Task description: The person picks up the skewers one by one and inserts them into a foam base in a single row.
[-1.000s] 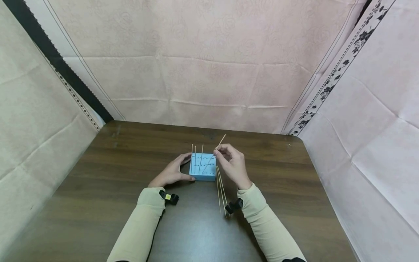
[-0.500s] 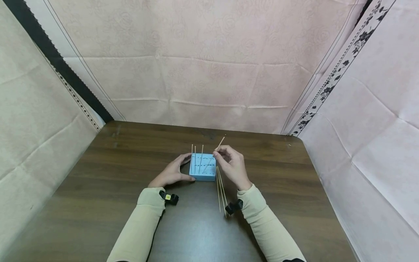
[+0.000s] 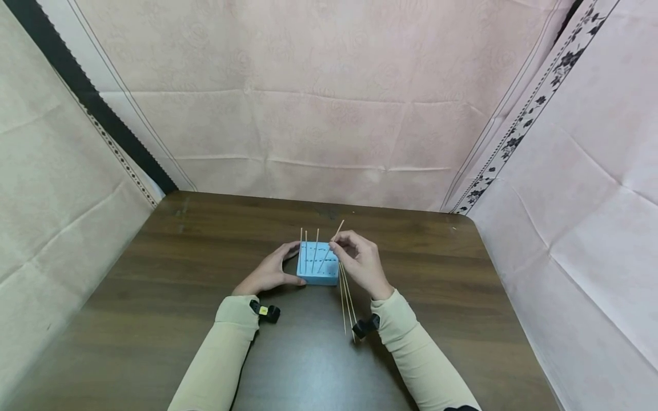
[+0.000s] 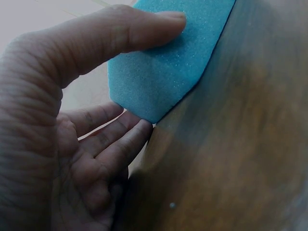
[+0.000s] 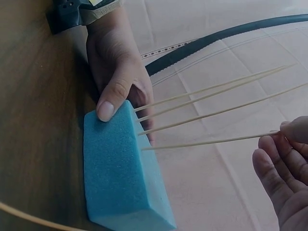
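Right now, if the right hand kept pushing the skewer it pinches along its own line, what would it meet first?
The blue foam block. The right hand pinches a skewer whose tip already sits at the block's top face; three skewers stand apart alongside. The left hand steadies the block.

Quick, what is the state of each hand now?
Left hand: grip closed on the blue foam block.
Right hand: grip pinching a wooden stick entering the block.

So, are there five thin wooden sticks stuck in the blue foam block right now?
No: the right wrist view shows four thin wooden sticks in the blue foam block, the lowest pinched by the right hand.
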{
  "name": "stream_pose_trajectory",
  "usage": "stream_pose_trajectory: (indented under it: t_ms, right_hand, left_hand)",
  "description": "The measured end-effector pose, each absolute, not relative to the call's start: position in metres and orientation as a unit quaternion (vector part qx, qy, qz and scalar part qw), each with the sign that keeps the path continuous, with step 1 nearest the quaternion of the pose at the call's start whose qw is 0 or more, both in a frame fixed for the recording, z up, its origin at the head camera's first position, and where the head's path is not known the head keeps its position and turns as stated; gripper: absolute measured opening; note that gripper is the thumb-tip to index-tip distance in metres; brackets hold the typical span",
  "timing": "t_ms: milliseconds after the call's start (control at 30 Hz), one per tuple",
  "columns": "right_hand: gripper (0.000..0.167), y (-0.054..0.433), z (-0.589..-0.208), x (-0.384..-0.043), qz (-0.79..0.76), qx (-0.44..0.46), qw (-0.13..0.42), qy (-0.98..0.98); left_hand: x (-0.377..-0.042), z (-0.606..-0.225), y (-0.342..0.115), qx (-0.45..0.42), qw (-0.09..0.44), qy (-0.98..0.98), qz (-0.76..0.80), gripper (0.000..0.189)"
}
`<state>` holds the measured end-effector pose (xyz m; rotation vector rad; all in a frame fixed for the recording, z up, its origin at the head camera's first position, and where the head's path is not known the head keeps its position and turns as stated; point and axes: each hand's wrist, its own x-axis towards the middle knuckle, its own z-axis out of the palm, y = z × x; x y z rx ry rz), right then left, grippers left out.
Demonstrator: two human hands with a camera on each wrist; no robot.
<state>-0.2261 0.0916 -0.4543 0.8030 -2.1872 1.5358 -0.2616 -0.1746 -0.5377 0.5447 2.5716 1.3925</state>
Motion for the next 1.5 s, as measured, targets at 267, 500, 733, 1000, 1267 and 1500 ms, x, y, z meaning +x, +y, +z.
stream_pose_trajectory:
  t_ms: [267,500,733,1000,1267,1500]
  right_hand:
    - [0.005,0.0909,-0.4537,-0.2272,0.538,0.300,0.174,-0.768]
    - [0.006,0.0889,-0.4538,-0.2275,0.536,0.313,0.174,-0.765]
    - [0.007,0.0860,-0.4545,-0.2272,0.533,0.328,0.167,-0.762]
    - [0.007,0.0833,-0.4558,-0.2264,0.529,0.325,0.158,-0.768]
    - [0.007,0.0828,-0.4574,-0.2245,0.525,0.322,0.146,-0.774]
    - [0.006,0.0825,-0.4586,-0.2258,0.523,0.324,0.147,-0.775]
  left_hand:
    - [-0.2617,-0.5379,-0.1744,0.185,0.085,0.860,0.468,0.115]
    - [-0.2623,-0.5383,-0.1753,0.190,0.085,0.858,0.469,0.114]
    - [-0.2626,-0.5388,-0.1758,0.188,0.083,0.860,0.467,0.115]
    - [-0.2626,-0.5391,-0.1764,0.193,0.079,0.859,0.467,0.115]
    - [-0.2617,-0.5386,-0.1756,0.185,0.087,0.860,0.467,0.114]
    - [-0.2619,-0.5380,-0.1741,0.183,0.087,0.859,0.471,0.113]
